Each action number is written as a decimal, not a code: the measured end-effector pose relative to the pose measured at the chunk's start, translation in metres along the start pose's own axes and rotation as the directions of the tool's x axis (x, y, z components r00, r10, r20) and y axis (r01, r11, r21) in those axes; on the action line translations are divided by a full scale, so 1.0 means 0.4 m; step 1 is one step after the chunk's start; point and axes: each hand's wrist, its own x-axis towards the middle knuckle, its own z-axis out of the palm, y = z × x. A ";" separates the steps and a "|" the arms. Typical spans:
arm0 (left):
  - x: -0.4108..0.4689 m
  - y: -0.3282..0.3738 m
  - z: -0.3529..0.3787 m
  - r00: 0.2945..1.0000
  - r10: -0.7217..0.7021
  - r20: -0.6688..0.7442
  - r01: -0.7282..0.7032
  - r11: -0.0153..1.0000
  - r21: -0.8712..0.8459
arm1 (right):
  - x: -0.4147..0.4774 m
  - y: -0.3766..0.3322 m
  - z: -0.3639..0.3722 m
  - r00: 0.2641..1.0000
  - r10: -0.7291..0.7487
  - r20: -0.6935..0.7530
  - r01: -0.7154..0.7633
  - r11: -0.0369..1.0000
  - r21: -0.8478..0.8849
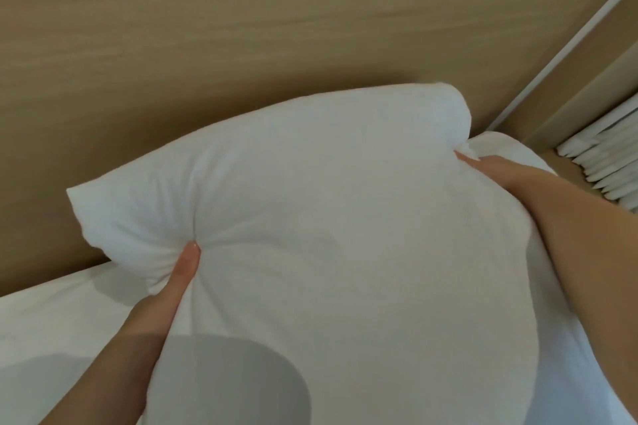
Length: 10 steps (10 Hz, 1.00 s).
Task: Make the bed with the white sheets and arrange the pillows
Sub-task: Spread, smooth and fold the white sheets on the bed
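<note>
A plump white pillow fills the middle of the view, held up in front of the wooden headboard. My left hand pinches its left edge, bunching the fabric there. My right hand grips the pillow's upper right corner. A second white pillow shows partly behind that corner, mostly hidden. The white sheet covers the bed at the lower left, below the pillow.
White pleated curtains hang at the right edge beside a tan wall panel with a white strip. The headboard runs close behind the pillow.
</note>
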 end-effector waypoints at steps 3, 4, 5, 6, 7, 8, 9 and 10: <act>-0.135 0.056 -0.055 0.957 -0.290 0.002 0.289 0.954 -0.076 | 0.183 0.019 0.061 0.996 -0.035 -0.084 0.044 0.993 0.106; -0.174 0.138 -0.103 0.965 0.057 -0.257 -0.026 0.992 0.122 | 0.046 -0.077 0.051 0.942 -0.139 -0.304 0.219 0.944 0.248; -0.227 0.251 -0.070 0.787 0.616 -0.026 -0.473 0.630 0.615 | -0.085 -0.184 0.083 0.852 -0.373 -0.368 0.370 0.926 -0.082; -0.214 0.295 0.049 0.738 0.534 0.412 -0.578 0.186 0.794 | -0.115 -0.262 0.146 0.810 -0.546 -0.214 0.442 0.808 -0.389; -0.152 0.288 0.094 0.854 0.314 0.415 -0.444 0.026 0.895 | -0.113 -0.281 0.155 0.820 -0.528 -0.220 0.403 0.806 -0.433; -0.191 0.274 0.074 0.839 0.342 0.422 -0.458 0.028 0.888 | -0.169 -0.202 0.176 0.804 -0.542 -0.245 0.421 0.809 -0.411; -0.274 0.225 0.079 0.645 0.385 0.660 -0.687 -0.085 0.722 | -0.228 -0.081 0.212 0.828 -0.484 -0.284 0.342 0.836 -0.429; -0.201 0.213 0.065 0.707 0.318 0.632 -0.641 -0.091 0.762 | -0.203 -0.034 0.197 0.897 -0.288 -0.334 0.150 0.911 -0.384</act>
